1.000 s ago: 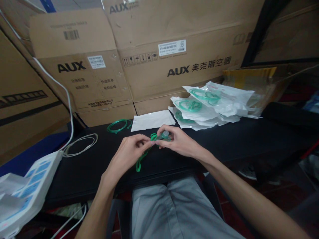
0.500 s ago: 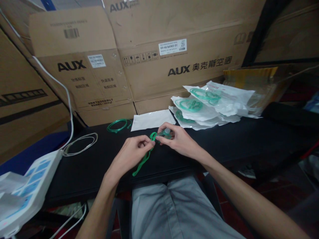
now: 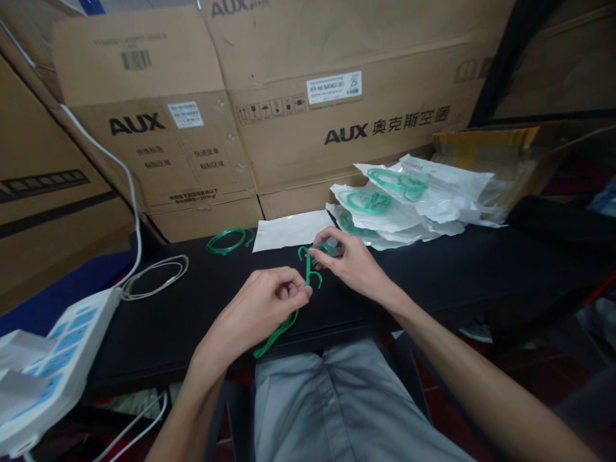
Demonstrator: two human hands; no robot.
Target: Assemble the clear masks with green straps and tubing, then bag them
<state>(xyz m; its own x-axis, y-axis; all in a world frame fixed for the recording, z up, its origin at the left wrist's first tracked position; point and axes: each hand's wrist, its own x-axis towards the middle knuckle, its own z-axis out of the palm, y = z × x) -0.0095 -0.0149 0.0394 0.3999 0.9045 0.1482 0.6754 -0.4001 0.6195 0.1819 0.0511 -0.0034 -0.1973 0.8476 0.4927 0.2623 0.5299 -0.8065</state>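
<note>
A green elastic strap [image 3: 276, 336] runs from the table's front edge up to my left hand [image 3: 272, 301], whose thumb and fingers pinch it. Past the pinch, the strap stretches on to my right hand [image 3: 353, 263], with two small loose ends curling beside it. My right hand is closed on a small clear-green plastic mask [image 3: 326, 247], mostly hidden by the fingers. Just behind the hands lies a flat white pouch [image 3: 293, 231]. A coil of green tubing [image 3: 226, 241] rests to the pouch's left.
Several white pouches with green tubing [image 3: 404, 199] are piled at the back right. Large cardboard boxes [image 3: 289, 147] wall off the rear. A white power strip [image 3: 72, 359] and a looped pale cable [image 3: 156, 277] lie on the left of the black table [image 3: 158, 333].
My left hand has drawn toward me and slightly right, pulling the strap taut between both hands. My right hand has shifted slightly up and right with the mask.
</note>
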